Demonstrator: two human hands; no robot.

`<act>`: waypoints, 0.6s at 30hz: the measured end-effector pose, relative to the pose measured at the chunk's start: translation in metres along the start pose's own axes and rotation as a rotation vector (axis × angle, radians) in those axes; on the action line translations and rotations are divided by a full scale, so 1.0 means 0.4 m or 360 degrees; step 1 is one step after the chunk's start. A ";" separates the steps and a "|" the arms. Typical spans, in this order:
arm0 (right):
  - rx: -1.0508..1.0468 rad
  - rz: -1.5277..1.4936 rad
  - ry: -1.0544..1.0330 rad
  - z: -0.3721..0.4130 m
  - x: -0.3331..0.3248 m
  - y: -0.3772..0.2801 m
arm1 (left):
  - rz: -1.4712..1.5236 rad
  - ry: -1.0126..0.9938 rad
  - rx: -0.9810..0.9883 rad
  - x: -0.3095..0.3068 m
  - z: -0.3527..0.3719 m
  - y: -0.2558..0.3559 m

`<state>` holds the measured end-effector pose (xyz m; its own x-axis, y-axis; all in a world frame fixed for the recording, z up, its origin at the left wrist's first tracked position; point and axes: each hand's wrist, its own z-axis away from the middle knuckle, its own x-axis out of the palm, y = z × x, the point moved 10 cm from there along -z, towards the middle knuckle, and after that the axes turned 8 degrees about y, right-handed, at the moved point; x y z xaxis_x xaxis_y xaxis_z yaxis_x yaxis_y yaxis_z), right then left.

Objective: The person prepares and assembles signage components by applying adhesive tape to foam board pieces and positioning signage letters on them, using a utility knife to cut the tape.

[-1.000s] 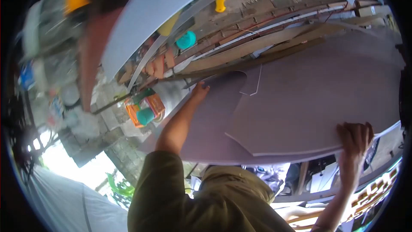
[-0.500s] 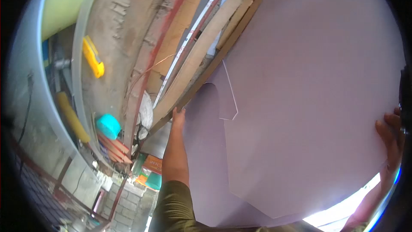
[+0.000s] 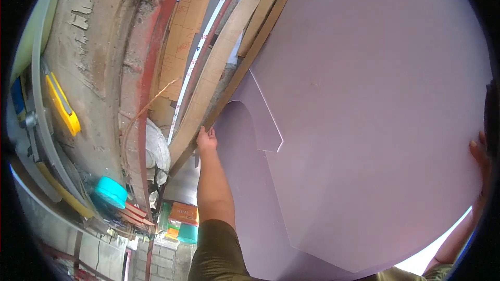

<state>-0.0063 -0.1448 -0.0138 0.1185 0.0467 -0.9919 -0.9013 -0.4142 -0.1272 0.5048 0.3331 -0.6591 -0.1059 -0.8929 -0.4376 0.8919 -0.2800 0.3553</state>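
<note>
A large pale purple sheet (image 3: 375, 114) fills most of the view, with a second purple sheet with a curved cut-out (image 3: 250, 177) behind it. My left hand (image 3: 206, 139) grips the far edge of the sheets, arm stretched along the back sheet. At the right border my right hand (image 3: 480, 152) holds the near edge of the front sheet; only fingertips show.
Brown boards and strips (image 3: 229, 57) lean against a rough concrete wall (image 3: 99, 73) beside the sheets. A yellow tool (image 3: 62, 105) lies on a grey ledge at left. A teal cup (image 3: 110, 191) and an orange box (image 3: 183, 213) sit lower down.
The view has swung further round and the sheets have tipped more upright. My left hand slid slightly left along the far edge. My right hand has moved nearer the right border.
</note>
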 end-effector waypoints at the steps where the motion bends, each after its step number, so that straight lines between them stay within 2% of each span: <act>1: -0.0031 0.0016 -0.0013 -0.003 0.000 -0.008 | 0.0029 0.0027 0.0038 0.004 0.004 0.003; 3: -0.0650 0.0272 -0.0363 -0.019 0.015 -0.056 | 0.0002 0.0090 0.0113 0.004 -0.019 0.007; 6: -0.0890 0.0231 -0.0378 -0.006 0.011 -0.051 | -0.0040 0.0089 0.0097 0.024 -0.016 0.010; 7: -0.0823 0.0226 -0.0380 -0.011 0.011 -0.052 | -0.0163 -0.0048 0.0212 0.029 -0.056 0.020; 10: -0.0669 0.0227 -0.0391 -0.026 0.019 -0.068 | -0.0103 0.0009 0.0090 0.010 -0.078 -0.014; 11: -0.0663 0.0236 -0.0397 -0.024 0.018 -0.064 | 0.0000 0.0061 0.0023 0.025 0.017 -0.013; 14: -0.0658 0.0255 -0.0447 0.001 0.015 -0.036 | -0.0024 -0.0260 0.0068 0.034 0.124 -0.038; 18: -0.0580 0.0285 -0.0522 0.047 0.005 0.024 | 0.0102 -0.0374 0.0103 -0.029 0.270 -0.056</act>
<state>-0.0224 -0.1317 -0.0171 -0.2137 0.2045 -0.9553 -0.6849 -0.7287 -0.0027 0.4385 0.3119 -0.5728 -0.1561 -0.9649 -0.2113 0.8708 -0.2354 0.4316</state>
